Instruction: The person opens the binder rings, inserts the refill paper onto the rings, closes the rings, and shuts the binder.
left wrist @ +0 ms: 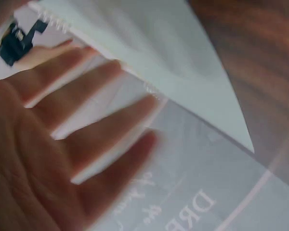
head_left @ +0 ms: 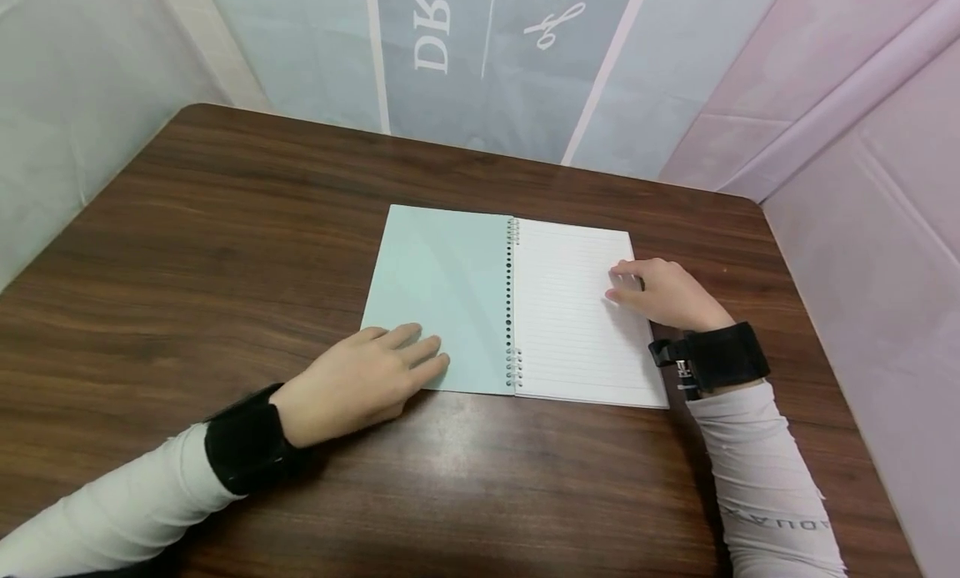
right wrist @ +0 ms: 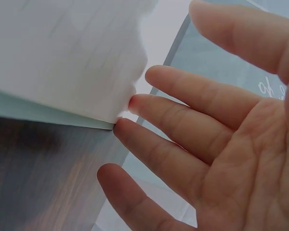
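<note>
A spiral notebook (head_left: 566, 311) lies open on the brown wooden table, a ruled white page on its right side. Its pale green inner cover (head_left: 450, 269) forms the left side, with the ring binding (head_left: 510, 303) between them. My left hand (head_left: 367, 374), fingers spread and fairly straight, overlaps the cover's lower left corner in the head view. At the page's right edge is my right hand (head_left: 667, 293); in the right wrist view its fingers are extended, fingertips (right wrist: 135, 103) right at the paper's edge. Nothing is gripped by either hand.
The wooden table (head_left: 187, 253) reaches back to a printed curtain (head_left: 495, 77) with white lettering. More pale fabric (head_left: 885, 186) hangs along the right side. Each wrist carries a black strap (head_left: 727, 357) over a white sleeve.
</note>
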{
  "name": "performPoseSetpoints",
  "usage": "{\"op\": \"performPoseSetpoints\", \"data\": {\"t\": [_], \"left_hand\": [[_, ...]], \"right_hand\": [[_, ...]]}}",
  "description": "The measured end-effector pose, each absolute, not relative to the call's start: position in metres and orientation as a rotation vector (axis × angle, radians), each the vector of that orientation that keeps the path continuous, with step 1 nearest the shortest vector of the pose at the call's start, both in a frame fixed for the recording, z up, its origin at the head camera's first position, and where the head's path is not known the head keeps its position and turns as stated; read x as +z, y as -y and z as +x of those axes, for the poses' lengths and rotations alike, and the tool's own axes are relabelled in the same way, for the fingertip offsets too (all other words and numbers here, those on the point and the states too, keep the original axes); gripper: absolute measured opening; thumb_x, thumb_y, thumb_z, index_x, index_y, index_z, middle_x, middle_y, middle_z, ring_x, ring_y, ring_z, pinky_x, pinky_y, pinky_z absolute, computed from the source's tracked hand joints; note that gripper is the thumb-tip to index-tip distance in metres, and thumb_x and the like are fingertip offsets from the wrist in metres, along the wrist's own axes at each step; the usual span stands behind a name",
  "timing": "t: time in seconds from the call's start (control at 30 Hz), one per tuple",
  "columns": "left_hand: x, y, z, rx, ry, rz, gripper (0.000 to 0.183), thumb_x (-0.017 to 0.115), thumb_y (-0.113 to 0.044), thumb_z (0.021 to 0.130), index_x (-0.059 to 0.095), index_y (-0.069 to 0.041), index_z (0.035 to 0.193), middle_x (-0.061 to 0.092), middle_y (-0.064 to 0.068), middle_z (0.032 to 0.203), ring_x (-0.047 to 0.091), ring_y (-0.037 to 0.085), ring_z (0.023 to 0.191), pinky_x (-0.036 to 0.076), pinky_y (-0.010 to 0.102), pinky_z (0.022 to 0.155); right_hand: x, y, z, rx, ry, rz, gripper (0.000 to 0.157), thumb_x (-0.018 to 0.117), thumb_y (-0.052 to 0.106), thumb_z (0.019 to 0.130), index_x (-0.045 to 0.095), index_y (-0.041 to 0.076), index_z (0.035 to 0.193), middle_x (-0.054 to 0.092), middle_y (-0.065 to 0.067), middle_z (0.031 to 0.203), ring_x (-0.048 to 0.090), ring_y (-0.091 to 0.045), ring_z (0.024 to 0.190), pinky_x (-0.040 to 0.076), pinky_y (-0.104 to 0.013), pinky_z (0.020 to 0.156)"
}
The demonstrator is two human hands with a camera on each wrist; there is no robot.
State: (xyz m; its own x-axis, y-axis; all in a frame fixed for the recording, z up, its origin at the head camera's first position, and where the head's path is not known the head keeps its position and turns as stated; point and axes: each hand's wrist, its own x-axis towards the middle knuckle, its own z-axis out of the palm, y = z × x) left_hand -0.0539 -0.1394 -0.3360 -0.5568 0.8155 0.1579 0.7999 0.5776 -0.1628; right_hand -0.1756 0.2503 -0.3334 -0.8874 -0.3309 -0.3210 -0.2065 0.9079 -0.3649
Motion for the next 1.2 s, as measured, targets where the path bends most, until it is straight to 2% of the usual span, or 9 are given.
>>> {"op": "performPoseSetpoints", "data": {"t": [0.1, 0.2, 0.33, 0.47, 0.6, 0.67, 0.77, 0.97, 1.2], "left_hand": [[-0.332, 0.147, -0.056, 0.005, 2.787, -1.249, 0.052, 0.075, -0.033, 0.084, 0.058, -0.01, 0.127, 0.067, 0.009, 0.123, 0.066, 0.034, 0.106, 0.058, 0.044, 0.073], [-0.328, 0.156, -0.059, -0.055, 2.932, -1.154, 0.068, 0.08, -0.037, 0.078, 0.056, -0.005, 0.134, 0.065, 0.02, 0.127, 0.068, 0.043, 0.105, 0.059, 0.049, 0.073], [-0.325, 0.162, -0.062, -0.099, 2.959, -1.198, 0.063, 0.081, -0.021, 0.073, 0.059, 0.0, 0.129, 0.069, 0.02, 0.118, 0.072, 0.034, 0.091, 0.059, 0.04, 0.071], [-0.323, 0.162, -0.063, -0.076, 2.949, -1.245, 0.064, 0.084, -0.014, 0.07, 0.059, 0.001, 0.127, 0.069, 0.021, 0.118, 0.071, 0.03, 0.086, 0.058, 0.039, 0.072], [-0.327, 0.159, -0.06, -0.019, 2.848, -1.251, 0.052, 0.076, -0.003, 0.071, 0.062, 0.001, 0.121, 0.07, 0.022, 0.109, 0.066, 0.027, 0.067, 0.055, 0.031, 0.056], [-0.331, 0.157, -0.058, 0.021, 2.774, -1.249, 0.047, 0.07, 0.002, 0.071, 0.062, 0.001, 0.118, 0.07, 0.021, 0.101, 0.058, 0.024, 0.057, 0.046, 0.026, 0.046], [-0.335, 0.155, -0.055, 0.098, 2.689, -1.248, 0.045, 0.071, 0.002, 0.071, 0.061, 0.001, 0.115, 0.07, 0.022, 0.097, 0.055, 0.023, 0.051, 0.04, 0.022, 0.041], [-0.337, 0.154, -0.05, 0.238, 2.589, -1.253, 0.042, 0.076, 0.001, 0.074, 0.062, 0.0, 0.114, 0.072, 0.023, 0.099, 0.063, 0.025, 0.053, 0.044, 0.024, 0.041], [-0.342, 0.152, -0.045, 0.318, 2.561, -1.232, 0.042, 0.075, 0.001, 0.073, 0.063, 0.0, 0.113, 0.072, 0.022, 0.101, 0.069, 0.028, 0.063, 0.051, 0.028, 0.047]], "right_hand": [[-0.334, -0.249, -0.175, -0.46, -2.703, -0.391, 0.051, 0.062, 0.028, 0.098, 0.055, -0.002, 0.138, 0.052, -0.027, 0.142, 0.053, -0.036, 0.114, 0.043, -0.05, 0.089], [-0.334, -0.249, -0.175, -0.46, -2.716, -0.384, 0.048, 0.063, 0.027, 0.097, 0.058, -0.002, 0.136, 0.053, -0.026, 0.142, 0.053, -0.034, 0.11, 0.042, -0.047, 0.085], [-0.333, -0.248, -0.175, -0.463, -2.716, -0.385, 0.048, 0.063, 0.027, 0.097, 0.058, -0.002, 0.135, 0.053, -0.026, 0.142, 0.051, -0.033, 0.105, 0.041, -0.045, 0.084], [-0.334, -0.248, -0.175, -0.461, -2.713, -0.377, 0.048, 0.063, 0.026, 0.097, 0.058, -0.002, 0.135, 0.052, -0.027, 0.142, 0.052, -0.033, 0.108, 0.043, -0.046, 0.086], [-0.335, -0.247, -0.175, -0.451, -2.715, -0.373, 0.048, 0.062, 0.025, 0.097, 0.057, -0.002, 0.136, 0.053, -0.027, 0.142, 0.052, -0.034, 0.11, 0.043, -0.047, 0.086], [-0.336, -0.247, -0.175, -0.447, -2.717, -0.375, 0.047, 0.062, 0.024, 0.097, 0.057, -0.002, 0.136, 0.053, -0.027, 0.142, 0.053, -0.035, 0.113, 0.043, -0.047, 0.087], [-0.336, -0.246, -0.175, -0.445, -2.722, -0.377, 0.047, 0.063, 0.025, 0.097, 0.057, -0.002, 0.135, 0.053, -0.027, 0.141, 0.054, -0.036, 0.116, 0.044, -0.049, 0.088], [-0.337, -0.246, -0.175, -0.446, -2.73, -0.373, 0.047, 0.063, 0.025, 0.097, 0.058, -0.002, 0.135, 0.054, -0.027, 0.141, 0.054, -0.036, 0.115, 0.044, -0.049, 0.089], [-0.339, -0.248, -0.174, -0.454, -2.734, -0.376, 0.047, 0.064, 0.024, 0.096, 0.058, -0.002, 0.135, 0.053, -0.025, 0.142, 0.051, -0.032, 0.103, 0.04, -0.044, 0.082]]}}
